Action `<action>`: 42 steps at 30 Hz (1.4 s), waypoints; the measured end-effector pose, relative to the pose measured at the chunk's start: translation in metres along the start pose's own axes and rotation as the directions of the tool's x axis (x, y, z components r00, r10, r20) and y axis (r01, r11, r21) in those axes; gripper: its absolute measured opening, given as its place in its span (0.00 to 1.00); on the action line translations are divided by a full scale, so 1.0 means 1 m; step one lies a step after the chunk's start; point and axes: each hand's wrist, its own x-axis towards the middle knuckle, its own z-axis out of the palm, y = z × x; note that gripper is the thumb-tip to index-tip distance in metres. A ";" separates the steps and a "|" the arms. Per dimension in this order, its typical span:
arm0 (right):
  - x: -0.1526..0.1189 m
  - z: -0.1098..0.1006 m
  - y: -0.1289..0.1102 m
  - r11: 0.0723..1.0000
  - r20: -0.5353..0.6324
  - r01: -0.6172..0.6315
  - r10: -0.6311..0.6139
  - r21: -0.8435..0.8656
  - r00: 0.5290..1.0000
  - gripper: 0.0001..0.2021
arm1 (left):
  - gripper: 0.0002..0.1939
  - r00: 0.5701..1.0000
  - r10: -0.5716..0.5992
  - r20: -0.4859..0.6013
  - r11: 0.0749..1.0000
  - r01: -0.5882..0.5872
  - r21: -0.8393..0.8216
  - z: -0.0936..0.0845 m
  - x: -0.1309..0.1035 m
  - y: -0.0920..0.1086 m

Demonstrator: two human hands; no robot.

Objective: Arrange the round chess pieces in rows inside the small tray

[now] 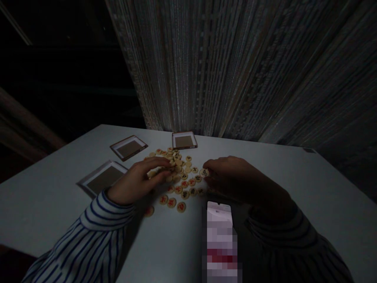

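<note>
Over piled discs (178,162), left grip (134,182) is parted — right grip (238,177), shadowed, pinches one disc (204,173).

Count by kind. Hands: two, the left hand (134,181) left of centre and the right hand (235,173) right of centre. Striped sleeves (88,232): two, lower left and lower right. Rectangular trays (184,148): three, from left of centre to mid-frame. Phone (219,212): one, bottom centre. Table (73,157): one. Round pieces (181,206): total not countable, owing to overlap; four red-marked units form the lower edge; one unit sits at the right hand's fingertips.
</note>
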 end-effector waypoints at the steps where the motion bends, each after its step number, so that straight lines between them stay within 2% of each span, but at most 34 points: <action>1: 0.000 0.000 0.000 1.000 0.004 -0.005 0.005 0.002 1.000 0.08 | 0.19 1.000 -0.007 -0.008 1.000 0.007 0.009 -0.003 0.000 0.002; 8: 0.000 -0.002 -0.001 0.998 0.046 -0.053 0.052 0.026 0.998 0.10 | 0.21 0.995 -0.095 -0.023 0.995 0.096 0.038 -0.016 -0.003 0.006; 14: -0.003 -0.008 0.001 0.994 0.062 -0.100 0.097 0.048 0.993 0.11 | 0.19 0.998 -0.064 -0.007 0.998 0.064 0.030 -0.013 0.002 0.011; 21: -0.012 -0.004 0.017 0.984 0.128 -0.177 0.172 0.025 0.977 0.11 | 0.18 0.999 0.032 0.032 0.998 -0.033 0.051 -0.003 0.020 0.020; 28: -0.021 0.004 0.032 0.987 0.129 -0.158 0.152 0.037 0.980 0.10 | 0.17 0.984 0.064 0.165 0.985 -0.089 0.147 0.008 0.038 0.029; 35: -0.021 0.004 0.033 0.987 0.121 -0.152 0.144 0.057 0.982 0.10 | 0.16 0.966 0.083 0.246 0.977 -0.127 0.170 0.013 0.044 0.032; 40: -0.019 0.004 0.036 0.985 0.148 -0.159 0.148 0.064 0.978 0.11 | 0.16 0.943 0.041 0.329 0.977 -0.106 0.184 0.015 0.056 0.045; 42: -0.019 0.003 0.037 0.983 0.148 -0.170 0.158 0.072 0.976 0.12 | 0.16 0.934 0.062 0.352 0.971 -0.138 0.196 0.017 0.062 0.052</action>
